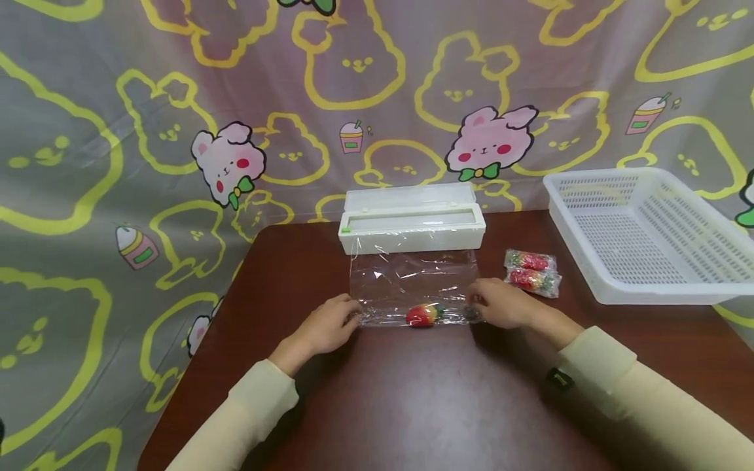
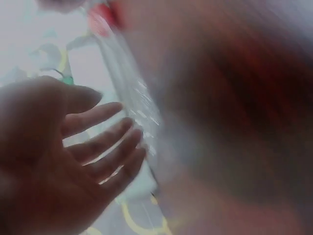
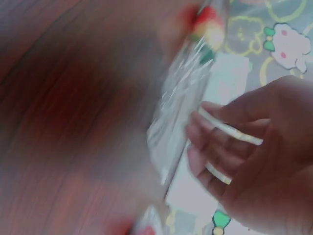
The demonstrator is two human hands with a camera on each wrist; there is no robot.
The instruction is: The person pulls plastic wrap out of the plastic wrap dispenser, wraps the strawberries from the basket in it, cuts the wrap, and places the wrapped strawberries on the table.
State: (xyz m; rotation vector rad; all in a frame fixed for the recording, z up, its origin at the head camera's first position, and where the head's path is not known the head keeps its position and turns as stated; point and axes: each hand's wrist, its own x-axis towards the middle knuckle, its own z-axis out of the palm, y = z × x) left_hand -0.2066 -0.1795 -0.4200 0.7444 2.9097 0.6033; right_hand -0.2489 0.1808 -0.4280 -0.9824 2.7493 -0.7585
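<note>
A red and yellow toy strawberry (image 1: 421, 315) with green leaves lies in the near edge of a clear plastic film (image 1: 406, 278), which is folded or rolled around it. The film stretches back to a white dispenser box (image 1: 412, 243) with its lid raised. My left hand (image 1: 330, 325) is at the film's left end; in the left wrist view its fingers (image 2: 110, 156) are spread and nearly straight. At the right end is my right hand (image 1: 501, 304), its fingers (image 3: 215, 147) loosely bent, with the fingertips close to the crinkled film.
Two film-wrapped strawberries, one (image 1: 532, 261) behind the other (image 1: 533, 280), lie beyond my right hand. A white perforated basket (image 1: 596, 278) stands at the right of the brown table (image 1: 400, 399). Behind hangs a cartoon-printed curtain (image 1: 389, 65).
</note>
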